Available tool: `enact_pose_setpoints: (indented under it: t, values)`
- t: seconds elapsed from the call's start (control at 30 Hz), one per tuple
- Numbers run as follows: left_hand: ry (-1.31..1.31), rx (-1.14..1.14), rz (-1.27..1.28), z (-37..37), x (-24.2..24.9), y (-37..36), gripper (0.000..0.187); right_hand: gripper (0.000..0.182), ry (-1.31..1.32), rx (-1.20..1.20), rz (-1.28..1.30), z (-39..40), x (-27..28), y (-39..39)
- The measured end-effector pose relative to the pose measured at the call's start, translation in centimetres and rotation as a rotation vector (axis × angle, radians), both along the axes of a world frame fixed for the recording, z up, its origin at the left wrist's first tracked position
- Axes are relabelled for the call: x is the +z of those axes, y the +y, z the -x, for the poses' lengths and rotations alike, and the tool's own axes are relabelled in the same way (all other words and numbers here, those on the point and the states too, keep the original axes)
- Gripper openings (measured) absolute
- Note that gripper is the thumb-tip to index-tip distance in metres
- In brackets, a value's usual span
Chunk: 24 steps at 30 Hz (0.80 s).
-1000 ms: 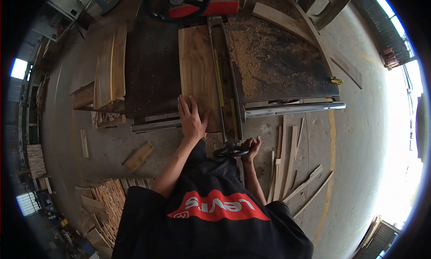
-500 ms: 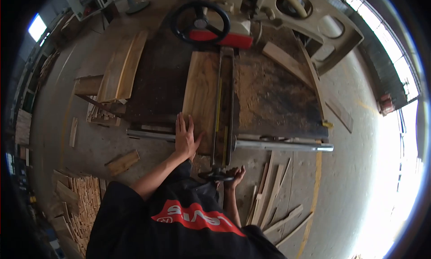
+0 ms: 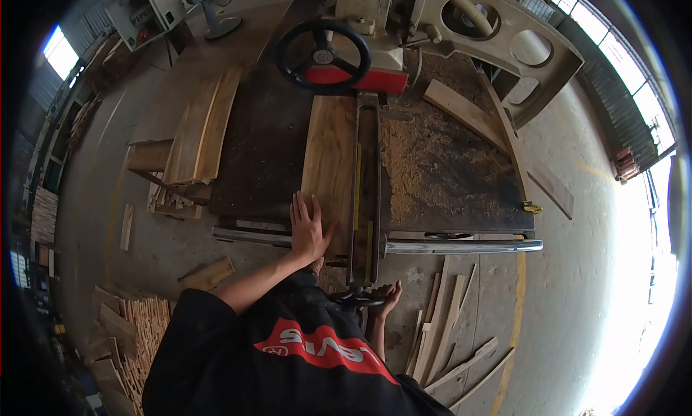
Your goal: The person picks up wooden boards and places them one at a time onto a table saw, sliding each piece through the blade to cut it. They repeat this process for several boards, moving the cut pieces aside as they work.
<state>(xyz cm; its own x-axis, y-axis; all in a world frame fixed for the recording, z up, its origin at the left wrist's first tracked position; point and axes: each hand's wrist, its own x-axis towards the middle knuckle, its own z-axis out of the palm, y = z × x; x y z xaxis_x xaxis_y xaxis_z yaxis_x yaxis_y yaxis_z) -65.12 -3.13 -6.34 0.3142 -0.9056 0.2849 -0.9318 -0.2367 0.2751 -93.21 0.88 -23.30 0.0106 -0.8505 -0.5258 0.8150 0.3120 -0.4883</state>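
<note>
Head view: board (image 3: 328,149) lies partly under spread left hand (image 3: 308,236); grip of right hand (image 3: 386,299) unclear.

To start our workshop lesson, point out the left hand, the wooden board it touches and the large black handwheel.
Left hand (image 3: 308,236): head view, back of the hand.
Wooden board (image 3: 329,149): head view, middle of its upper face.
Large black handwheel (image 3: 322,57): head view, central hub.

Board (image 3: 328,156) lies on machine table (image 3: 261,153) left of fence (image 3: 367,192), sawdust (image 3: 404,164) right, handwheel (image 3: 322,57) beyond board, planks (image 3: 198,138) left of table.
</note>
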Motion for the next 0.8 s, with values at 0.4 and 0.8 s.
enact_pose_setpoints:
  t: [0.4, 0.8]
  values:
    - [0.017, -0.001, -0.024, -0.4, 1.2, -1.9, 0.087, 0.055, 0.087, -0.023, -0.092, 0.2, 0.7, 0.5]
    - [0.002, 0.108, 0.073, -8.1, -0.7, -18.1, 0.083, 0.053, 0.293, -0.109, -0.220, -0.2, 3.8, -0.2]
